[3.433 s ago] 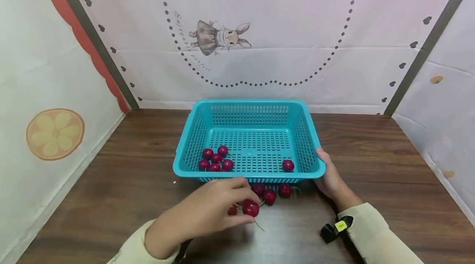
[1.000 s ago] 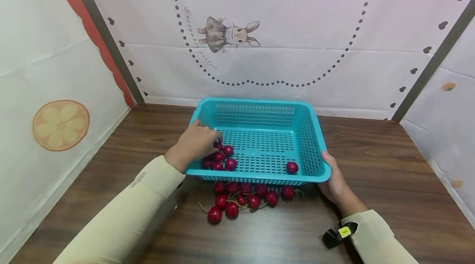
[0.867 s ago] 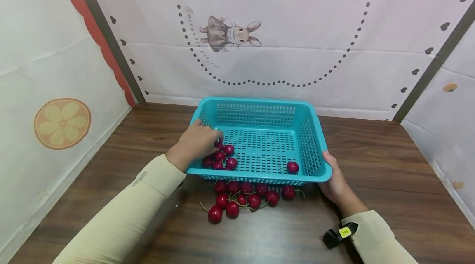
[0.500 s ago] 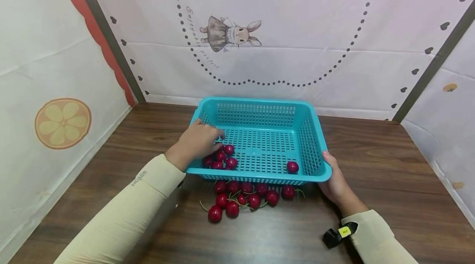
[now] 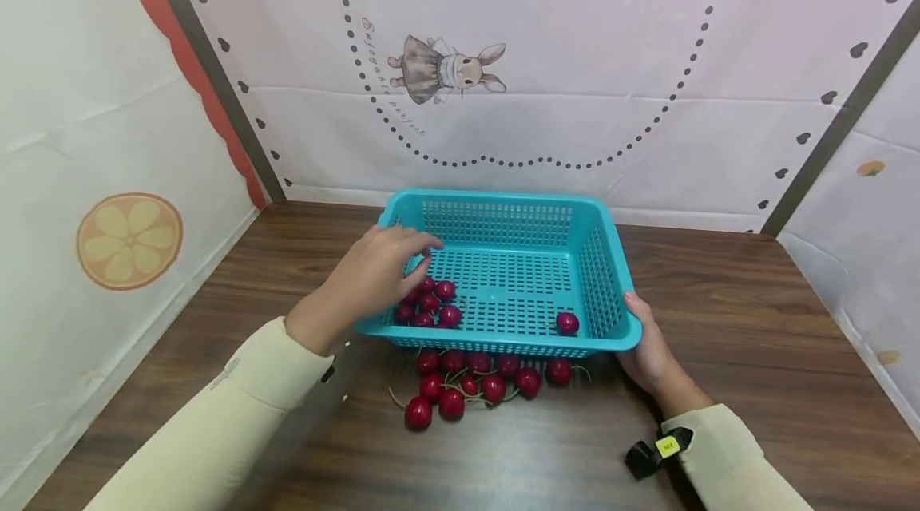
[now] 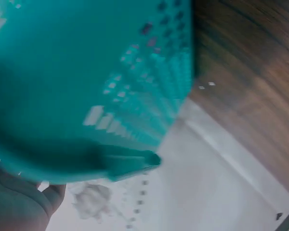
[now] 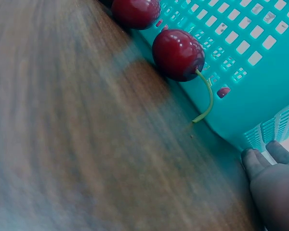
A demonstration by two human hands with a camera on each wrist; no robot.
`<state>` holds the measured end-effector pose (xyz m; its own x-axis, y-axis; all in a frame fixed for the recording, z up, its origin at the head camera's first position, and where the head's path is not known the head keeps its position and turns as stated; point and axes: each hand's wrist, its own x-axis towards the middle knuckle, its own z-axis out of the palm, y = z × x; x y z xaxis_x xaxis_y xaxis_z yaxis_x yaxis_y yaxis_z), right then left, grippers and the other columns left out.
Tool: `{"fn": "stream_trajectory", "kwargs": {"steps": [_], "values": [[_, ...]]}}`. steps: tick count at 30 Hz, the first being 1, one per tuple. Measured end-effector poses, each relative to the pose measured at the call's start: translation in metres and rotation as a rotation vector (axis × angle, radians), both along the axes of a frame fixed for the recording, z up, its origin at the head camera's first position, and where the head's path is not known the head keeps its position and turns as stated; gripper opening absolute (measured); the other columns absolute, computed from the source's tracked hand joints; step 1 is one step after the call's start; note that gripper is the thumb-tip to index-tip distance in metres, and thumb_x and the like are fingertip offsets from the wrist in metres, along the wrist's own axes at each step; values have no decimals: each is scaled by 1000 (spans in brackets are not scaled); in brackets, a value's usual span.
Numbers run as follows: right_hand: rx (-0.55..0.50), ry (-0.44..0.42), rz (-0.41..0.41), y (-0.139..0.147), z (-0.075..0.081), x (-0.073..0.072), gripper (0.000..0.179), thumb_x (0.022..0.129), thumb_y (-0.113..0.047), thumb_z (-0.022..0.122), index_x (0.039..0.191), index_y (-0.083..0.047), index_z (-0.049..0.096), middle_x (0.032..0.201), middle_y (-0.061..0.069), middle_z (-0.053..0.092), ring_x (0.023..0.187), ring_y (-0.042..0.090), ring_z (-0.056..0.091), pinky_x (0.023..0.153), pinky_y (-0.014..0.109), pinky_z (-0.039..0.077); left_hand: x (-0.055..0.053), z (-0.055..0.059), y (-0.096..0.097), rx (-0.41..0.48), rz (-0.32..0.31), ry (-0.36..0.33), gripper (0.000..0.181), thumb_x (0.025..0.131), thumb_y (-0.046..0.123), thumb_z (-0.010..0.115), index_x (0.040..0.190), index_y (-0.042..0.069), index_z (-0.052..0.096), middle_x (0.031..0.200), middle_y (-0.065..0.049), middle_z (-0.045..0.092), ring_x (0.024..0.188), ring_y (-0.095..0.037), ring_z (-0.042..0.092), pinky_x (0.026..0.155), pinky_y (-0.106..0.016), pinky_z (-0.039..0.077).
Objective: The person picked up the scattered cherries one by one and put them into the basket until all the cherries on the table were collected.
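Left hand (image 5: 376, 265): raised over the basket's left end, thumb and forefinger curved apart; you appear to hold nothing.
Right hand (image 5: 650, 355): you grip the turquoise basket (image 5: 496, 222) at its near right corner, thumb on the rim.
Cherries in the basket (image 5: 429, 302): clustered below your left hand; a lone cherry (image 5: 567, 323) sits near the right end.
Cherries on the table (image 5: 493, 389): loosely bunched along the basket's front.
Progress: you seem partway; fruit inside looks done, the rather larger share outside looks left.
Fruit surface: round, glossy, dark red, with thin, curving green stems.
Basket build: rectangular, smooth, apparently plastic, flared walls, perforated floor.
Table (image 5: 539, 455): dark brown wood grain, faintly shiny.
Backdrop cloth (image 5: 561, 56): pale, creased, printed.
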<state>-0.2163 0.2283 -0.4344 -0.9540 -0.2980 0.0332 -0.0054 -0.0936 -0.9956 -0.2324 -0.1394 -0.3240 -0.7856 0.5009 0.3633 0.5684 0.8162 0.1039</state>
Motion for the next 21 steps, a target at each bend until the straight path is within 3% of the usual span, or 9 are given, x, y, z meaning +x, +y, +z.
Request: {"fn": "stream_trajectory", "kwargs": {"steps": [5,11,16,18,21], "values": [[-10,1,-2,0,0,0,72,104,-58,16,161,-19,-2,166,12,8,148,39,17,120,64,14,30,4,3,-16,-100,77,30,87,26,79,114,14,74,102,-5,76,88,-20,71,83,-38,61],[2,-2,0,1,0,1,71,104,-58,16,161,-20,-2,166,12,8,149,38,17,121,62,16,64,2,4,-19,-191,104,26,83,23,83,107,16,75,93,2,75,80,-12,67,74,-29,59],[14,-2,11,2,1,0,72,103,-59,17,161,-21,-1,166,12,9,148,40,19,112,33,40,85,-6,4,-33,-294,80,21,81,20,84,100,16,76,87,5,73,75,-8,64,72,-25,58],[7,-4,14,2,1,0,72,103,-59,18,161,-20,-1,166,12,9,148,40,20,102,20,45,91,-11,5,-42,-331,50,20,81,18,84,99,16,76,86,5,72,76,-8,65,74,-23,58],[-9,-5,16,2,0,0,72,103,-59,18,161,-20,-1,165,13,9,148,40,19,97,15,46,99,-17,7,-70,-349,-3,18,82,18,84,98,17,76,85,7,70,76,-7,62,74,-22,57]]}}
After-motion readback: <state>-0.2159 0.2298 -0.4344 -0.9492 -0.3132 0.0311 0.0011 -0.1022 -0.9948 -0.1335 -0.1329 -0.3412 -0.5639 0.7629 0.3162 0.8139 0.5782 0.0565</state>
